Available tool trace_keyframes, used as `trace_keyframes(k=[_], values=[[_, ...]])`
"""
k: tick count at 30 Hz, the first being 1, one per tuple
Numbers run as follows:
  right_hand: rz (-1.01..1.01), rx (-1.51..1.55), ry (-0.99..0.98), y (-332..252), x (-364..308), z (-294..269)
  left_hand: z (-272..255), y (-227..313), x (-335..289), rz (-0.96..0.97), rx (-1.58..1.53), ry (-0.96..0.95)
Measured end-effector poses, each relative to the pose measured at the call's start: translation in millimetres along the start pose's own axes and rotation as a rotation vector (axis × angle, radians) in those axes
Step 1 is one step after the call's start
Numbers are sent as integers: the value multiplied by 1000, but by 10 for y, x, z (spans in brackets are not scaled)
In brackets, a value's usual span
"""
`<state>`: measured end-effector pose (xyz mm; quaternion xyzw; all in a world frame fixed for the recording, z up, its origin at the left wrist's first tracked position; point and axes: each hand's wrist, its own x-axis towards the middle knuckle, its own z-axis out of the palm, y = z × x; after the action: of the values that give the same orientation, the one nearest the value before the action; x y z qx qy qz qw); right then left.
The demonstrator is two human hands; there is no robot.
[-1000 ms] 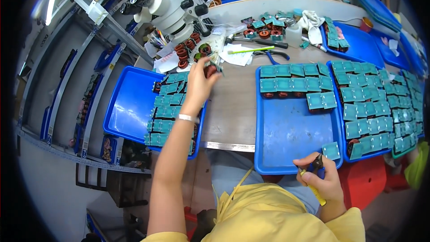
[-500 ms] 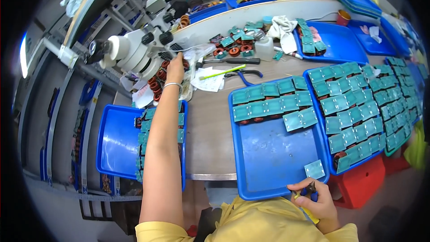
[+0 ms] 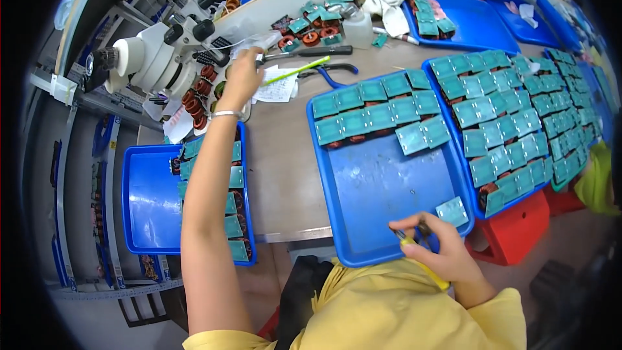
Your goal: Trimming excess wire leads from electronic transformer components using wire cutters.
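Observation:
My left hand [image 3: 242, 83] reaches out over the bench between the red-brown wire coils [image 3: 197, 98] and the black-handled tool [image 3: 311, 52]. Its fingertips are too small and partly hidden to show whether they grip anything. Low on the right, my right hand [image 3: 442, 247] is closed round small pliers [image 3: 424, 266] with yellow on the handle, over the near edge of a blue tray [image 3: 363, 220]. Just beyond that hand, a single green circuit board [image 3: 451, 211] lies in the tray's right corner. Rows of green boards with coils beneath [image 3: 366, 116] fill its far part.
More blue trays packed with green boards [image 3: 499, 116] stand to the right, one above a red stool [image 3: 518, 233]. A blue tray [image 3: 152, 188] partly under my left arm holds boards too. A microscope [image 3: 146, 58], blue-handled pliers [image 3: 334, 74], a yellow-green stick [image 3: 298, 70] and paper surround the reach.
My left hand has drawn back slightly toward me and away from the black mesh-like pieces by the microscope. My right hand, still holding the pliers, has shifted a little left. The whole view has tilted.

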<state>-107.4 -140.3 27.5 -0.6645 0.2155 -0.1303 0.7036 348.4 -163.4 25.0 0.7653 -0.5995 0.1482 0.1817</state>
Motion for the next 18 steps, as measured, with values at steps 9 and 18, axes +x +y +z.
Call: trace_keyframes(k=[9,18], values=[[10,-75,-15,18,-13,241,62,1444,-1013,96,-65,-183],[-84,-296,233,145,175,450,-376,1637,-1486,-245,-489,140]])
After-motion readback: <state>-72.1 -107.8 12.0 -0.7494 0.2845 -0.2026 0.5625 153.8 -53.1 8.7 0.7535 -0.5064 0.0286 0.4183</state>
